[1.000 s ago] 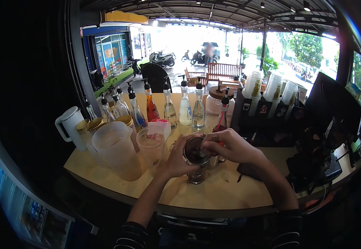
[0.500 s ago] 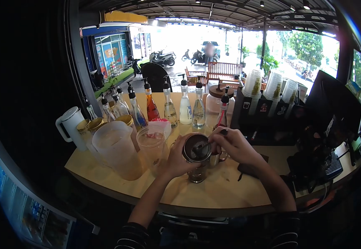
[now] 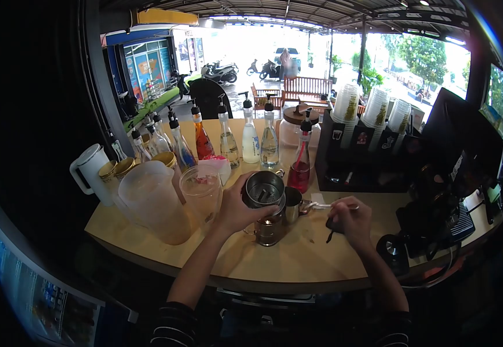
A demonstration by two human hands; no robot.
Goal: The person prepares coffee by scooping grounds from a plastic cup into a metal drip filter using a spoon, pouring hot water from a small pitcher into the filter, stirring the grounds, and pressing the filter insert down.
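Observation:
My left hand (image 3: pixel 237 203) is wrapped round a metal cup (image 3: pixel 265 191), tilted so its inside shows. Below that cup stands another metal vessel (image 3: pixel 267 231) on the wooden counter. My right hand (image 3: pixel 350 218) is closed on a spoon (image 3: pixel 319 205), held over the counter to the right of the cup. Between the hands sits a small metal pitcher (image 3: pixel 292 205). A clear plastic cup (image 3: pixel 201 194) is to the left of my left hand, beside a large frosted pitcher (image 3: pixel 156 202).
Pump bottles (image 3: pixel 228 141) line the back of the counter (image 3: pixel 234 266). A red syrup bottle (image 3: pixel 300 168) and a lidded jar (image 3: pixel 298 130) stand behind the metal cups. Stacked plastic cups (image 3: pixel 346 107) rise from a black holder. A white jug (image 3: pixel 92 170) is at the left.
My right hand has moved right and down, taking the spoon out of the metal cup. My left hand now tilts the cup slightly higher up. The whole view has shifted a little.

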